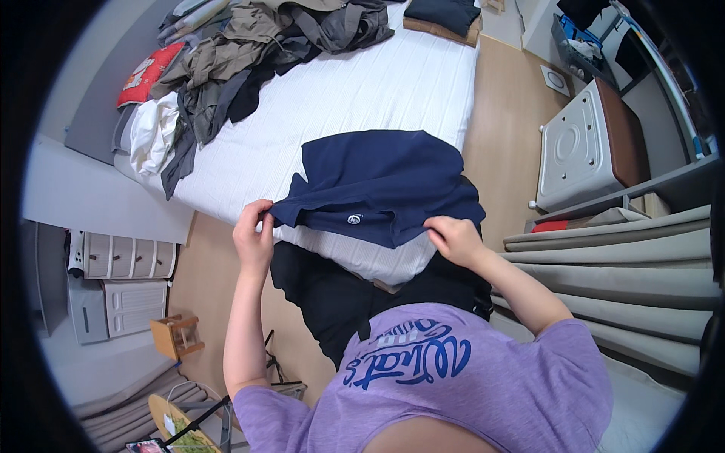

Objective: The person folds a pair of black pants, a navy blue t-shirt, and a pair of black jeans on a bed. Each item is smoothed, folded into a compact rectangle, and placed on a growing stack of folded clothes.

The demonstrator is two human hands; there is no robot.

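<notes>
A navy blue garment (377,170) with a small round white emblem lies spread over the near end of the bed, in front of my body. Its exact kind is hard to tell. Between thumb and fingers, my left hand (255,232) pinches its near left corner. At the near edge, toward the right, my right hand (457,240) is closed on the cloth. The fabric between the two hands is loosely creased, and its right part drapes over the side of the bed.
The bed has a white ribbed cover (332,106). Heaped clothes (249,53) and a red cushion (149,74) lie at its far left, folded dark clothes (442,15) at its far right. A white storage box (574,147) and grey curtains (612,264) stand at the right.
</notes>
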